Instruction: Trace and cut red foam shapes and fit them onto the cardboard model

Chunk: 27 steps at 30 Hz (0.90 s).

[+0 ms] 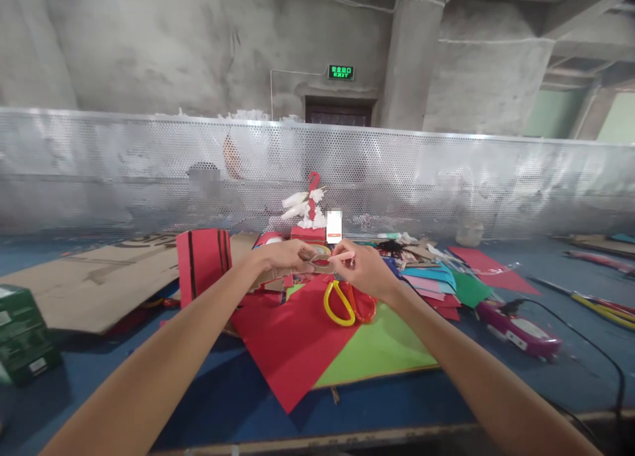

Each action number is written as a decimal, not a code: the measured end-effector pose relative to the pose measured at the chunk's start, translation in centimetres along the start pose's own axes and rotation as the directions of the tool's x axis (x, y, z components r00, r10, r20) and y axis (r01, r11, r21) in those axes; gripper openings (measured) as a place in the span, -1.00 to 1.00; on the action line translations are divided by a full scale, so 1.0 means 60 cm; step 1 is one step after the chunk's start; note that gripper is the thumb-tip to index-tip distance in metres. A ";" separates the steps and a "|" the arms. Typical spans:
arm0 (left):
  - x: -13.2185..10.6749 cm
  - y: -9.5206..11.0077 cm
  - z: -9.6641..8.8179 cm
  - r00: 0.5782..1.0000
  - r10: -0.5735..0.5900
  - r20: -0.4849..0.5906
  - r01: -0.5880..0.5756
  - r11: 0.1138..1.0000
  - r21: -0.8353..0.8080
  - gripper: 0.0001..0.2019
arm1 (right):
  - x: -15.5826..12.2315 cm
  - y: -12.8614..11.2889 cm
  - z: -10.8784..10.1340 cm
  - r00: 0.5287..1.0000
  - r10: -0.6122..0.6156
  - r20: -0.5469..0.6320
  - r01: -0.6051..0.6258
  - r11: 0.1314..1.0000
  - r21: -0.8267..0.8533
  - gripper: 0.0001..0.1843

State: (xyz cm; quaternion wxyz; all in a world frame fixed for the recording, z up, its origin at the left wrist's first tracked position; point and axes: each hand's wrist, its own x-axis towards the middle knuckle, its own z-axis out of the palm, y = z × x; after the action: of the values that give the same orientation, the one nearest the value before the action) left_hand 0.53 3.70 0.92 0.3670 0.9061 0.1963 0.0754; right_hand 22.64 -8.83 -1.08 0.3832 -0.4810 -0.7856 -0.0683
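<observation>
Both my arms reach out over a blue table. My left hand (284, 254) is closed on a small brown cardboard piece (317, 265) held above the papers. My right hand (361, 269) pinches a thin pink pen (342, 256) whose tip rests on that cardboard. Under my right hand lie yellow-handled scissors (338, 304) and red-handled scissors (364, 307), on a red paper sheet (292, 340) overlapping a green sheet (381, 350).
A red box with black stripes (203, 261) stands left of my hands. Beyond are a red-and-white paper craft (308, 208), a stack of coloured papers (436, 284), a purple glue gun (516, 327) with black cable, flat cardboard (94, 277), a green box (22, 333) and a perforated metal screen (149, 171).
</observation>
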 end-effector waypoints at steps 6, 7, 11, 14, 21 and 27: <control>0.003 0.007 0.004 0.997 -0.080 -0.021 0.078 0.994 -0.079 -0.60 | -0.001 -0.002 -0.005 0.999 0.005 0.032 -0.006 1.000 0.026 -0.89; 0.005 0.004 0.004 0.997 -0.077 -0.013 0.076 0.993 -0.090 -0.60 | -0.001 -0.002 -0.006 0.999 0.005 0.036 -0.006 1.000 0.025 -0.89; 0.012 -0.012 0.004 0.999 -0.040 0.005 0.040 0.989 -0.142 -0.59 | -0.003 -0.003 -0.011 0.998 -0.006 0.062 0.005 1.000 0.018 -0.89; 0.015 -0.022 0.004 0.999 -0.047 0.026 0.051 0.985 -0.164 -0.58 | -0.003 -0.003 -0.011 0.996 -0.025 0.082 0.025 1.000 -0.006 -0.89; 0.018 -0.019 0.010 0.995 -0.098 -0.004 0.094 0.965 -0.245 -0.58 | -0.004 0.001 0.000 0.989 -0.073 0.132 0.079 0.996 -0.037 -0.95; 0.016 -0.012 0.013 0.996 -0.086 0.010 0.086 0.961 -0.264 -0.64 | -0.005 0.005 0.006 0.986 -0.083 0.145 0.098 0.991 -0.094 -0.92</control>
State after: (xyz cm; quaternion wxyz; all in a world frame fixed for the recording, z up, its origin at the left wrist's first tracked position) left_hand 1.42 4.10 -0.17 0.4871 0.8398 0.2240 0.0855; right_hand 22.79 -8.69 -1.59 0.2986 -0.4671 -0.8272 -0.0911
